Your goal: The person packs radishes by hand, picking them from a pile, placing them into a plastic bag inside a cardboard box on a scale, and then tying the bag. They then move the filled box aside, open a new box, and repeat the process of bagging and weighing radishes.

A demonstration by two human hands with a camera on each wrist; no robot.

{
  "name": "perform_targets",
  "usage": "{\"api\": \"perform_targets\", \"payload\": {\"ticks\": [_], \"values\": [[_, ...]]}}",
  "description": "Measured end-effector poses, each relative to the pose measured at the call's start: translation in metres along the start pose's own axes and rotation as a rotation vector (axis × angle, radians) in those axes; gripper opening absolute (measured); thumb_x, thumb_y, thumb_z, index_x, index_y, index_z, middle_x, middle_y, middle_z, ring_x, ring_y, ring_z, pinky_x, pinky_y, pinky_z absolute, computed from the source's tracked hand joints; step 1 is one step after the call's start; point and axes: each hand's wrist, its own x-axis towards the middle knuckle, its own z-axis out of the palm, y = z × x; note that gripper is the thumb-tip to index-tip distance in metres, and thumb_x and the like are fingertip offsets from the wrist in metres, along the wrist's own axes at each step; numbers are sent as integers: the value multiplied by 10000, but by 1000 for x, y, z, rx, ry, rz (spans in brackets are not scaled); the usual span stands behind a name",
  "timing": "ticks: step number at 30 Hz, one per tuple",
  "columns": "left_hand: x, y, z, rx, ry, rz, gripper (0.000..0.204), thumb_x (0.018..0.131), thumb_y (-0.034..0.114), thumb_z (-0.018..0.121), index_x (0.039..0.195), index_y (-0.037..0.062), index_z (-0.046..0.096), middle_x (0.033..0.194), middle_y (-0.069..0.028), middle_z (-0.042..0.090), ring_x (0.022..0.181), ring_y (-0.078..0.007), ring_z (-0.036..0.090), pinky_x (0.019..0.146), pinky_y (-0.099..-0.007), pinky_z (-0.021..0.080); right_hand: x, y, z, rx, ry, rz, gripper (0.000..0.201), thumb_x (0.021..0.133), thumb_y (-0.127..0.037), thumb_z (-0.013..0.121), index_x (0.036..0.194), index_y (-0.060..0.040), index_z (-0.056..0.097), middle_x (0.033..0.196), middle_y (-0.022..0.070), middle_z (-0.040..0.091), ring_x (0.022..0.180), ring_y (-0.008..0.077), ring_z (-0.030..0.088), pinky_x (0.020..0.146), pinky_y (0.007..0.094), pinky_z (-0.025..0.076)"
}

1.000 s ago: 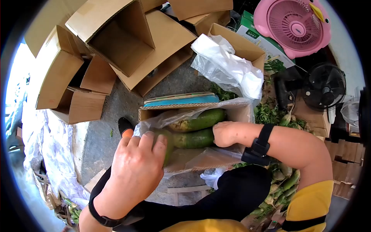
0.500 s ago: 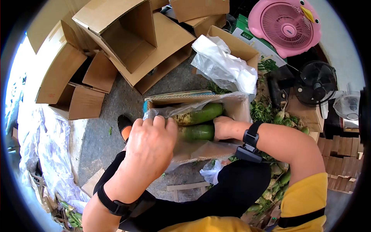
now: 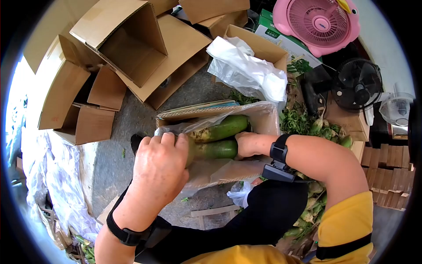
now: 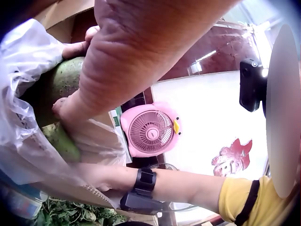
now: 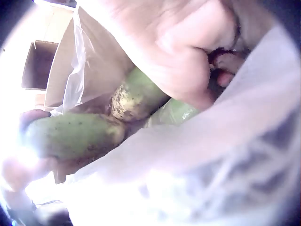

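My left hand [image 3: 160, 169] grips one end of a fat green radish [image 5: 70, 134] at the left end of a cardboard box [image 3: 267, 122]. That radish lies almost hidden behind my hand in the head view. Two more radishes rest lengthwise in the box, the upper radish [image 3: 223, 128] with a brownish blotched end and the lower radish [image 3: 220, 150] beside it. Inside the right end, my right hand [image 3: 249, 145] is right at the lower radish's end; its fingers are mostly hidden, so I cannot tell whether they hold it. Clear plastic liner [image 3: 220, 170] drapes over the box rim.
Open cardboard boxes [image 3: 132, 44] stand at the back left. A box with white plastic bags [image 3: 248, 70], a pink fan [image 3: 320, 25] and a black fan [image 3: 359, 86] stand beyond. Leafy radishes [image 3: 314, 193] pile up along the right; plastic sheeting [image 3: 57, 163] hangs at the left.
My left hand has shifted forward and slightly right relative to the box, carrying its radish closer to the others. The right hand stays at the radishes' right ends. The head view has shifted slightly.
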Motion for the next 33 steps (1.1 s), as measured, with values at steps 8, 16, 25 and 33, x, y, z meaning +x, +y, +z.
{"api": "perform_targets", "payload": {"ticks": [8, 16, 25, 33], "values": [[2, -4, 0, 2, -1, -23, 472, 614, 191, 712, 1024, 13, 562, 802, -99, 560, 768, -247, 586, 721, -343, 440, -11, -3, -14, 43, -60, -43, 740, 662, -416, 730, 1169, 72, 502, 1189, 214, 544, 1087, 307, 543, 898, 359, 442], [3, -4, 0, -27, -3, -33, 471, 606, 169, 703, 1025, 3, 568, 799, -109, 566, 776, -258, 589, 731, -355, 445, -19, -4, -14, 7, -37, -67, 742, 657, -337, 721, 1214, 76, 456, 1161, 205, 558, 1092, 299, 540, 914, 352, 432], [4, -5, 0, -23, 11, -47, 463, 594, 159, 701, 1008, -1, 571, 802, -113, 569, 787, -264, 589, 724, -357, 449, -26, 0, -18, 283, 1, -122, 764, 693, -427, 675, 1257, 35, 448, 1238, 221, 484, 1072, 311, 525, 857, 383, 458], [7, -1, 2, 46, -18, -43, 436, 604, 174, 703, 994, 25, 580, 815, -97, 577, 798, -244, 592, 734, -346, 438, -39, -8, -34, 497, -165, 116, 650, 868, -514, 486, 1086, 95, 545, 979, 209, 598, 813, 254, 601, 698, 398, 503]]}}
